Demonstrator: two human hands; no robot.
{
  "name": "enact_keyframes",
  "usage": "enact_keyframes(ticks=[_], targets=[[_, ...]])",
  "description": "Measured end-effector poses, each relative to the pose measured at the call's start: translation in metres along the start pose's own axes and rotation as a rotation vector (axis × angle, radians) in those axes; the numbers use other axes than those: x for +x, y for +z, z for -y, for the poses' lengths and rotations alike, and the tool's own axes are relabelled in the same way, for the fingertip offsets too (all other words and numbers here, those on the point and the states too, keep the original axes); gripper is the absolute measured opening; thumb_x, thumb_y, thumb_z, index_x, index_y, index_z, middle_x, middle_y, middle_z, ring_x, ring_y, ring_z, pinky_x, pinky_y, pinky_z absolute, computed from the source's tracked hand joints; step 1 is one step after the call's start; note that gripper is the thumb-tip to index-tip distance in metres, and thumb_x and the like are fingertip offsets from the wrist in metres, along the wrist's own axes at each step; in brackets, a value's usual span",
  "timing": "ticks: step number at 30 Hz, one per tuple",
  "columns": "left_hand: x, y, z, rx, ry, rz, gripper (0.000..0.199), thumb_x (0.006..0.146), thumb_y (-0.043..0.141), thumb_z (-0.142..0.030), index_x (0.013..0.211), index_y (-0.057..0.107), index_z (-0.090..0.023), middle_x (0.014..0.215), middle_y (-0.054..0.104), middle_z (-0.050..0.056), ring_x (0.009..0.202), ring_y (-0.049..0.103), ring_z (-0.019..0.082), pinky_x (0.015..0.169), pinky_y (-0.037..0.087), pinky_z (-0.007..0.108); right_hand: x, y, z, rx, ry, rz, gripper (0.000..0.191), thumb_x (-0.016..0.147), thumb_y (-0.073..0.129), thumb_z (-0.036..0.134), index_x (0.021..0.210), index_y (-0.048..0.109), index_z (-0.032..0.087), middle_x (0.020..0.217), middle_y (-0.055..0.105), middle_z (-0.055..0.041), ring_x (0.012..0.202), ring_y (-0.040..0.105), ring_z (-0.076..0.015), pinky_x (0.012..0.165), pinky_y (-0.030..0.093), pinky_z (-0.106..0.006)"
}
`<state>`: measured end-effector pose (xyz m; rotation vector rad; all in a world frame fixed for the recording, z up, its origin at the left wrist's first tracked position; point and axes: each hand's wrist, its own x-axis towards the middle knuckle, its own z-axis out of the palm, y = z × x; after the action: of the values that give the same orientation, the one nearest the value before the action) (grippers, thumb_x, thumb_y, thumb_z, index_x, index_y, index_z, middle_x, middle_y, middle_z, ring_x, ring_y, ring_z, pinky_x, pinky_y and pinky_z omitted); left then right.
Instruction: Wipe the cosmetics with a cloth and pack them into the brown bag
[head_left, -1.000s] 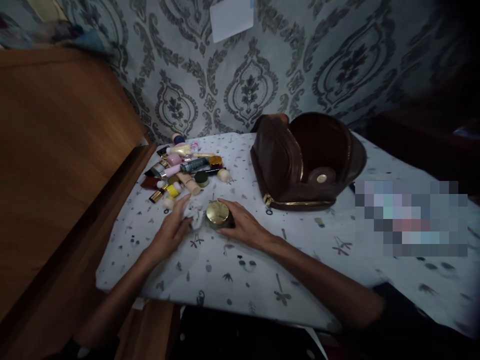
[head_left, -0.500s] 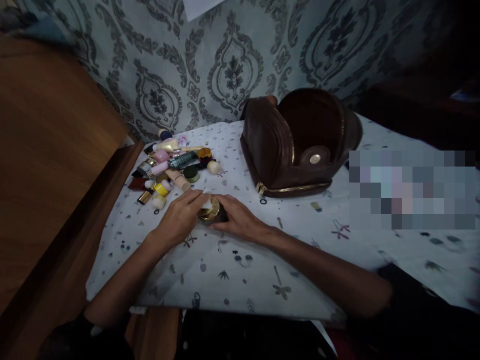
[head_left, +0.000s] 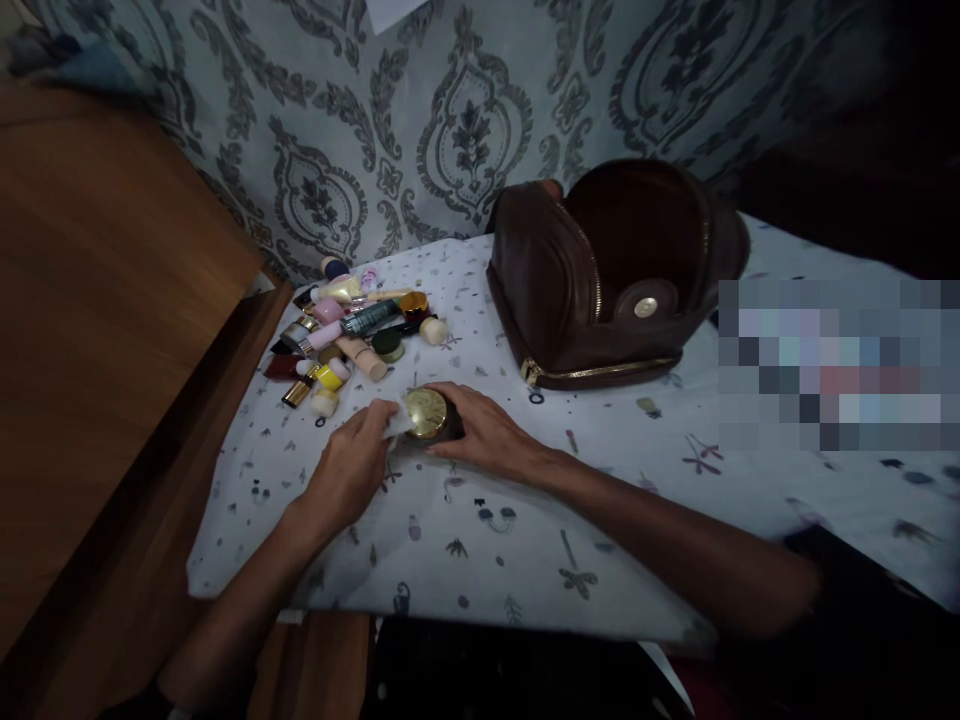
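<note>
A dark jar with a shiny gold lid (head_left: 426,413) stands on the patterned white cloth (head_left: 480,560). My right hand (head_left: 484,435) wraps round the jar's right side. Just left of the lid, my left hand (head_left: 352,460) pinches a white tissue (head_left: 396,422), whose edge reaches the lid's left rim. Beyond my hands lies a pile of cosmetics, among them a beige tube (head_left: 363,358), a green tube (head_left: 371,318) and a small dark green jar (head_left: 387,346).
An open brown leather bag (head_left: 544,290) with gold zips stands at the back right. Wooden furniture (head_left: 112,280) borders the cloth on the left, and a patterned curtain (head_left: 472,130) hangs behind. A pixelated patch covers the right side.
My left hand has drawn back to the left with the tissue, uncovering more of the gold lid. My right hand still holds the jar. The view has shifted slightly.
</note>
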<state>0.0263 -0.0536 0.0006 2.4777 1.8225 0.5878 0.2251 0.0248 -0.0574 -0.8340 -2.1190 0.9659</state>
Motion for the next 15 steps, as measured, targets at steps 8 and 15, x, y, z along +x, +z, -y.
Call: enact_keyframes(ticks=[8, 15], targets=[[0.017, -0.011, -0.012, -0.021, 0.146, -0.064, 0.044, 0.075, 0.040, 0.003, 0.108, 0.056, -0.020, 0.099, 0.063, 0.006, 0.095, 0.061, 0.021, 0.083, 0.051, 0.032, -0.004, -0.004, 0.009, 0.096, -0.149, -0.032, 0.051, 0.078, 0.071, 0.030, 0.125, 0.052, 0.021, 0.120, 0.060, -0.0097, 0.111, 0.059, -0.0258, 0.095, 0.048, -0.041], [0.036, -0.016, -0.019, -0.070, 0.168, -0.054, 0.042, 0.072, 0.042, 0.002, 0.104, 0.059, -0.021, 0.100, 0.066, 0.005, 0.100, 0.061, 0.021, 0.089, 0.049, 0.035, -0.006, 0.000, 0.005, 0.030, -0.188, -0.115, 0.062, 0.075, 0.072, 0.025, 0.131, 0.048, 0.020, 0.124, 0.058, -0.0121, 0.118, 0.056, -0.0278, 0.099, 0.048, -0.044]])
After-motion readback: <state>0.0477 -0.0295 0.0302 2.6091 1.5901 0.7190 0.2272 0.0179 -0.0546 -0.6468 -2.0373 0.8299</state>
